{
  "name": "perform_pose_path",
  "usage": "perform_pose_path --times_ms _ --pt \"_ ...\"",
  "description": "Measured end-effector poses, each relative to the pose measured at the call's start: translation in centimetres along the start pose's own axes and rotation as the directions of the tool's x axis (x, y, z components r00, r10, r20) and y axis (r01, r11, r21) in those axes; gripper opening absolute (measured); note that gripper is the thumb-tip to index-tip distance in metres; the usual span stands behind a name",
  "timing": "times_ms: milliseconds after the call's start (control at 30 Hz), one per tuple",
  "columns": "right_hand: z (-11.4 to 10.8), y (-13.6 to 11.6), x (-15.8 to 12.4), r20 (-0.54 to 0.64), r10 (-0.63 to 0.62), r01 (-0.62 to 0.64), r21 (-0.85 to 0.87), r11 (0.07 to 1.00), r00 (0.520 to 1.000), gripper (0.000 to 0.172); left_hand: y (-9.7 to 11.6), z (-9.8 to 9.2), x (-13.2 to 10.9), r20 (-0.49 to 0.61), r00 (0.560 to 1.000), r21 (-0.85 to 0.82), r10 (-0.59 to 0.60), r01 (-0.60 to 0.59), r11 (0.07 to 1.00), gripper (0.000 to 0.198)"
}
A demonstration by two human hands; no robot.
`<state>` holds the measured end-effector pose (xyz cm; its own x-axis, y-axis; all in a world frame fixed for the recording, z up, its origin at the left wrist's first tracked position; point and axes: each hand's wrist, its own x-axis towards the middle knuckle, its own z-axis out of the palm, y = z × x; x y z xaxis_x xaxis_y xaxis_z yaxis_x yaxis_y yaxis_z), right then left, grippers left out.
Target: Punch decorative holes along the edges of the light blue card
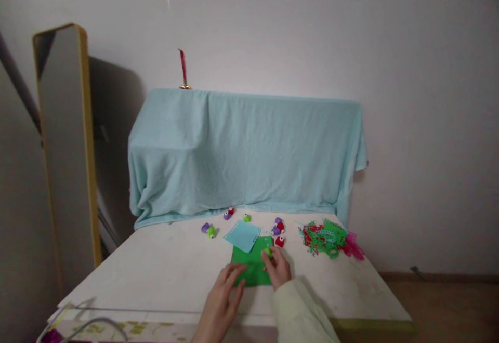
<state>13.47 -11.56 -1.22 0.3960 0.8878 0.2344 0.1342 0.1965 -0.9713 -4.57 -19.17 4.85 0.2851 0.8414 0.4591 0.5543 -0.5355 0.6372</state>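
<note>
A green sheet (253,267) lies on the white table, and a light blue sheet (242,235) overlaps its far left corner. My right hand (277,267) pinches a small light green piece (267,252) over the green sheet's right side. At that sheet's left edge is my left hand (226,291), fingers apart, with nothing in it. Small pieces with eye-like dots lie around the sheets: a red one (279,241) beside my right hand, a green one (247,218) behind the blue sheet, and a green one (211,232) touching a purple one (205,227) at the left.
A tangled heap of green and red cut-outs (323,238) lies at the table's right, with pink pieces (353,246) beside it. A light blue cloth (249,150) drapes over something behind the white table (156,270). Grey cable (97,321) curves at the front left.
</note>
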Motion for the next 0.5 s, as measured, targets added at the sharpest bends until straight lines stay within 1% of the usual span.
perform_pose_path --times_ms 67,133,200,300,400,500 --pt "0.1 0.2 0.0 0.019 0.006 -0.006 0.007 1.0 1.0 0.056 -2.7 1.1 -1.1 -0.046 0.999 0.103 0.005 0.0 0.995 0.036" --pt "0.2 0.0 0.0 -0.007 0.015 -0.015 0.017 1.0 1.0 0.057 -4.1 2.0 -1.8 -0.054 0.997 0.218 0.047 -0.035 0.975 0.04" --pt "0.3 -0.6 -0.2 -0.037 0.029 -0.028 0.029 0.999 0.999 0.058 -4.5 2.9 -2.2 -0.062 0.991 0.346 0.118 -0.089 0.934 0.043" --pt "0.3 -2.0 -0.7 -0.06 0.028 -0.025 0.05 0.998 0.998 0.058 -4.4 4.0 -2.4 -0.073 0.977 0.541 0.202 -0.132 0.831 0.047" --pt "0.4 -3.4 -1.0 -0.072 0.021 -0.016 0.069 0.997 0.997 0.057 -4.4 5.0 -2.3 -0.122 0.974 0.646 0.19 -0.067 0.76 0.051" --pt "0.5 -4.1 -1.2 -0.095 0.02 -0.013 0.072 0.997 0.995 0.056 -5.0 6.1 -2.1 -0.178 0.971 0.681 0.161 0.004 0.732 0.052"
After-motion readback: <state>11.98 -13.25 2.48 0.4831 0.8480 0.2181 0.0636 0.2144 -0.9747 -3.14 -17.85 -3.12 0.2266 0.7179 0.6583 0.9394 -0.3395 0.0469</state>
